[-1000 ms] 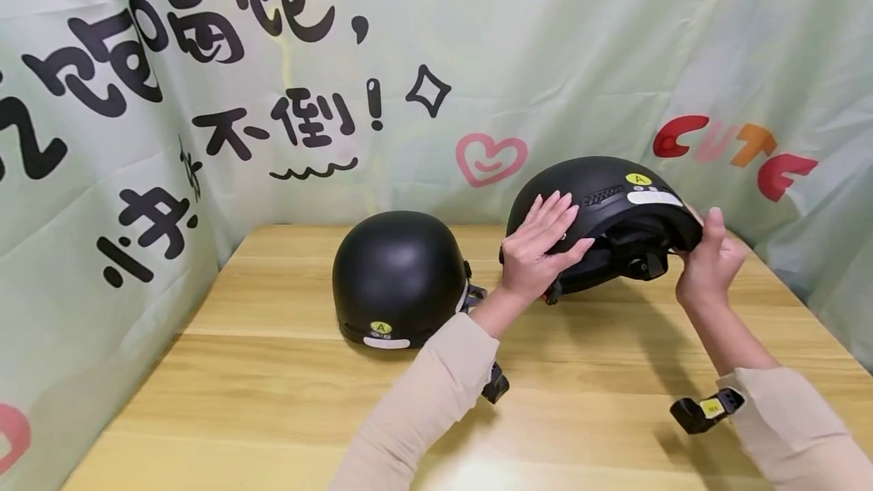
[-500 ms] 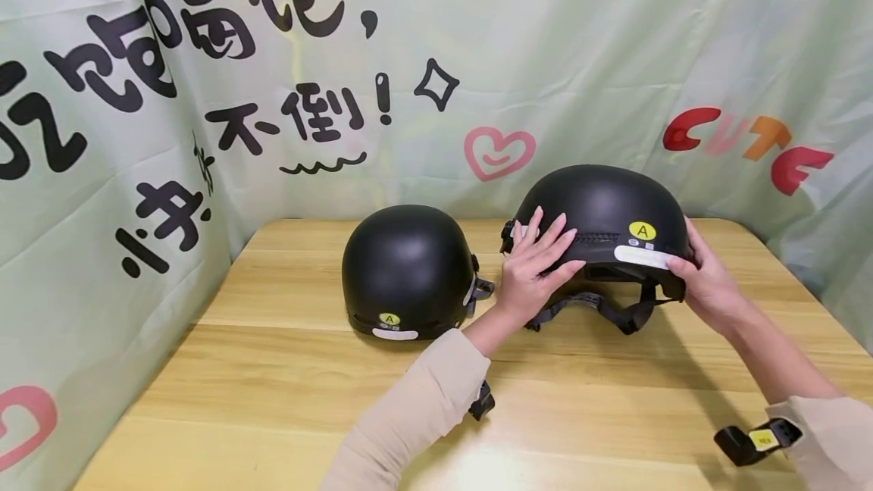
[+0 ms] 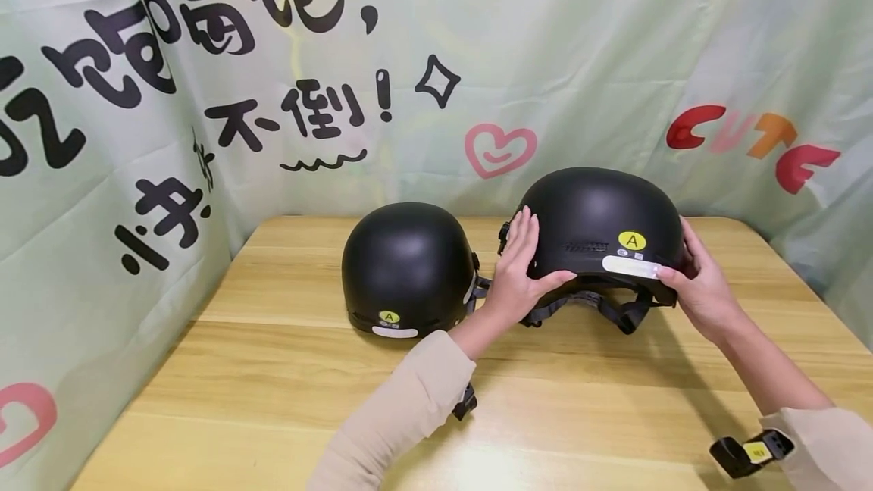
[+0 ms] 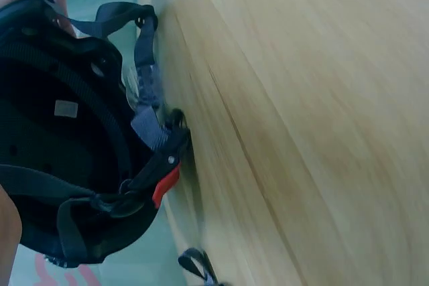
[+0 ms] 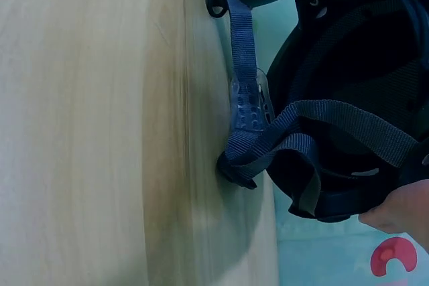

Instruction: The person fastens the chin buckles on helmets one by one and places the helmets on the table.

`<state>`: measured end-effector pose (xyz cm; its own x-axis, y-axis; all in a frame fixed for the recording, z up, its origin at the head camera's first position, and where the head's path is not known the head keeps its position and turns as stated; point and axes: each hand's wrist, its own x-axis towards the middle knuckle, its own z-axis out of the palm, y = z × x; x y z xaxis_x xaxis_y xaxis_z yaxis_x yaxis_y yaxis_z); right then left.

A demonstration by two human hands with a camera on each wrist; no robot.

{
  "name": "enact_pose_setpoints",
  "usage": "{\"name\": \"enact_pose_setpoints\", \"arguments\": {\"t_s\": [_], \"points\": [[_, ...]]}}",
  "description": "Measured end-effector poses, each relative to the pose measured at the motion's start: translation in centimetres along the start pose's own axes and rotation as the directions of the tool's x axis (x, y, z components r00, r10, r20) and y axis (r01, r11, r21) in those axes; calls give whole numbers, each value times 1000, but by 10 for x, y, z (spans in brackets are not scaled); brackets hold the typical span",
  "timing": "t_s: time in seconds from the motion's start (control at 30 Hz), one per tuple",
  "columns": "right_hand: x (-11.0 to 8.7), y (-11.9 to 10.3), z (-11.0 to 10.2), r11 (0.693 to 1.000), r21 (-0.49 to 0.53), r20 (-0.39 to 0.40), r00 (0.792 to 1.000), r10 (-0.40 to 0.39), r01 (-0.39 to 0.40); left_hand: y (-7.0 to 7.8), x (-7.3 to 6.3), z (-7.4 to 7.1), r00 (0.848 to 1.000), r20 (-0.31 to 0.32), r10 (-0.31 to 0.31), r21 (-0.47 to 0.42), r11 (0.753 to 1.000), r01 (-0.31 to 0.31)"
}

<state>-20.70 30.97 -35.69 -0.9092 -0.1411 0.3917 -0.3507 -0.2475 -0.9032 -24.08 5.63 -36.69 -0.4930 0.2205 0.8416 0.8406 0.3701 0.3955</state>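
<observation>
A black helmet with a yellow "A" sticker and a white strip is held above the wooden table between both hands. My left hand lies against its left side, fingers straight and together, thumb stretched along the front rim. My right hand grips the right end of the rim, thumb in front and fingers round the side, partly hidden. Chin straps hang below the shell, close to the table. In the left wrist view, the helmet's dark inside and a red buckle tab show.
A second black helmet stands on the table, just left of my left forearm, its strap reaching toward that arm. A printed cloth hangs behind and along the left side. Wrist cameras stick out below the sleeves.
The helmet has tipped from a raised right rim to nearly level, and lowered slightly. My right hand shifted its grip, thumb now on the front; the left fingers moved from the front to the side.
</observation>
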Motion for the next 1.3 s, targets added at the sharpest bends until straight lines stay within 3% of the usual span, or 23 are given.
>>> {"name": "enact_pose_setpoints", "arguments": {"t_s": [0.27, 0.63, 0.7, 0.8, 0.9, 1.0, 1.13, 1.3], "points": [[-6, -1, 3, 990, -138, -43, 999, -12, 6, 4, -3, -4, 999, 41, -27, 29, 999, 26], [-15, -3, 2, 948, -317, -39, 999, 13, -25, 15, -7, -8, 987, 101, -127, -57, 989, 133], [-16, -4, 1, 921, -386, -47, 998, 33, -49, 16, -7, -10, 980, 126, -157, -54, 985, 165], [-17, -6, -1, 853, -511, -65, 994, 85, -107, 18, -7, -13, 966, 164, -199, -43, 977, 208], [-17, -9, 0, 764, -628, -79, 989, 122, -144, 19, -7, -18, 948, 204, -244, -23, 967, 254], [-18, -9, 2, 737, -660, -76, 989, 127, -145, 21, -7, -23, 919, 253, -301, -8, 950, 313], [-20, -8, 7, 753, -642, -67, 989, 128, -141, 23, -9, -26, 873, 293, -390, -2, 913, 408], [-22, -3, 14, 784, -609, -45, 992, 116, -119, 27, -11, -26, 803, 298, -517, 9, 842, 539]]}}
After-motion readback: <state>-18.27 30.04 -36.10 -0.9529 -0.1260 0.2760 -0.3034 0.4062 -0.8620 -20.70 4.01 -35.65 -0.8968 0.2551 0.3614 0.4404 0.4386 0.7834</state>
